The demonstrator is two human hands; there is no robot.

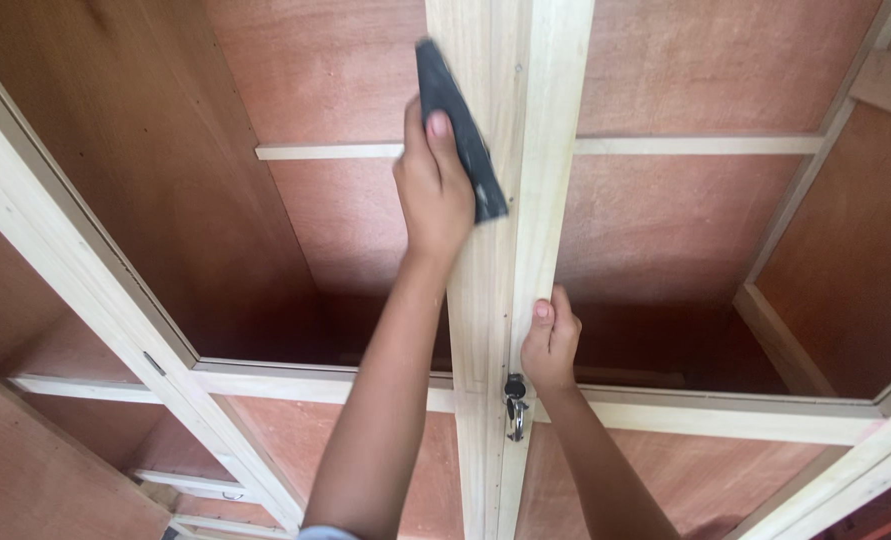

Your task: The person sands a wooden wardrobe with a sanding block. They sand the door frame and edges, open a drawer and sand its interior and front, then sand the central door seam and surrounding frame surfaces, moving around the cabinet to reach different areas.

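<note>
The left hand (433, 190) presses dark sandpaper (460, 125) flat against the pale wooden cabinet post (505, 300), while the right hand (550, 345) curls its fingers around that post just above a keyed lock (515, 400).

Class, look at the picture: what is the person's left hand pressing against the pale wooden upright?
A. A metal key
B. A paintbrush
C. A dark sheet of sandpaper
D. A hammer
C: the left hand presses a dark sheet of sandpaper flat on the pale wooden upright, while the right hand grips the upright lower down.
</note>
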